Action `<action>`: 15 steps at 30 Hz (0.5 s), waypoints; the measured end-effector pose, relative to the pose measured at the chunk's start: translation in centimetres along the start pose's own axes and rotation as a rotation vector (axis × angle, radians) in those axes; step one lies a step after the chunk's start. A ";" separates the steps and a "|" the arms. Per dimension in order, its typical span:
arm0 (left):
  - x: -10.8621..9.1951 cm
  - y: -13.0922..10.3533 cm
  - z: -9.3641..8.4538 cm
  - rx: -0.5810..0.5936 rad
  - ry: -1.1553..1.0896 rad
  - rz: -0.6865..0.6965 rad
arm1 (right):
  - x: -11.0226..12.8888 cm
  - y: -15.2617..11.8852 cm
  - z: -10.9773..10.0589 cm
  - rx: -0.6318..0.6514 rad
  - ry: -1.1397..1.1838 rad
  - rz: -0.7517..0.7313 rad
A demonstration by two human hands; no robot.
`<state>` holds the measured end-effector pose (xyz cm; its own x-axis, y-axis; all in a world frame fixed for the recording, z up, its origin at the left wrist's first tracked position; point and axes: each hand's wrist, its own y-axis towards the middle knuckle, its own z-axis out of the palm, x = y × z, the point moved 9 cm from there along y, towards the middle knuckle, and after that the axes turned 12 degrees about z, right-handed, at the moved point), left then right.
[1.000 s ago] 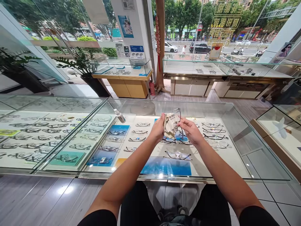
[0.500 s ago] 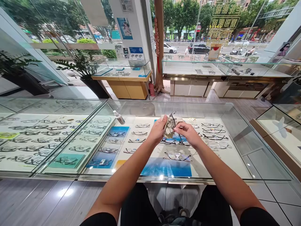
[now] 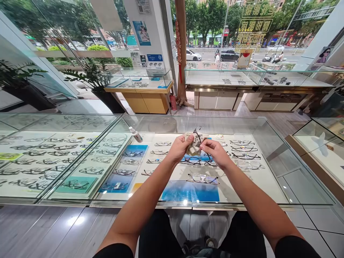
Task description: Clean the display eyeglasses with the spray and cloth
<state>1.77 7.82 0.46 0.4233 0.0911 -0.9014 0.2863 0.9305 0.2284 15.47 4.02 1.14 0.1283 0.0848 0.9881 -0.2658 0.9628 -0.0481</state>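
Here we are, over the display case [image 3: 201,206], closer to its far edge than its front one: my left hand [image 3: 180,147] has the printed cloth [image 3: 194,149] gripped and bunched against the glasses [image 3: 198,137], and my right hand [image 3: 215,150] pinches the glasses just beside it. Gentle pressure through the cloth, I'd say, short strokes, and a right-hand pinch close to the spot being rubbed so nothing bends (a frame this thin probably flexes easily). No bare skin on the lenses, either. The spray bottle [image 3: 135,134] stands near the far left corner, nicely clear of my wrists.
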 end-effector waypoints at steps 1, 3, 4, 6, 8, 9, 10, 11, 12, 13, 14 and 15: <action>-0.1 0.0 0.0 0.002 -0.002 -0.003 | -0.1 0.0 -0.1 -0.005 0.009 0.005; -0.2 -0.1 0.1 0.006 0.001 -0.001 | -0.4 0.2 -0.3 -0.015 0.028 0.016; -0.2 -0.1 0.2 0.009 0.004 0.002 | -0.6 0.2 -0.4 -0.019 0.036 0.020; -0.3 -0.1 0.3 0.016 0.008 0.011 | -0.9 0.4 -0.6 -0.027 0.052 0.024; -0.4 -0.1 0.4 0.025 0.014 0.019 | -1.1 0.5 -0.7 -0.027 0.067 0.023; -0.4 -0.1 0.4 0.029 0.019 0.022 | -1.2 0.5 -0.7 -0.025 0.075 0.022; -0.3 -0.1 0.4 0.032 0.025 0.024 | -1.3 0.6 -0.7 -0.021 0.082 0.022; -0.3 -0.1 0.4 0.033 0.032 0.025 | -1.3 0.6 -0.7 -0.017 0.089 0.021; -0.2 -0.2 0.5 0.032 0.039 0.026 | -1.4 0.6 -0.7 -0.014 0.095 0.023; -0.1 -0.2 0.5 0.029 0.046 0.027 | -1.4 0.6 -0.6 -0.012 0.102 0.026; 0.0 -0.2 0.5 0.025 0.051 0.027 | -1.5 0.6 -0.6 -0.010 0.107 0.031; 0.1 -0.3 0.6 0.021 0.055 0.028 | -1.5 0.6 -0.6 -0.010 0.112 0.036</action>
<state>2.24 7.39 0.50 0.3835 0.1367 -0.9134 0.2933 0.9198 0.2608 15.65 4.66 -0.50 0.2246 0.1466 0.9634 -0.2628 0.9611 -0.0850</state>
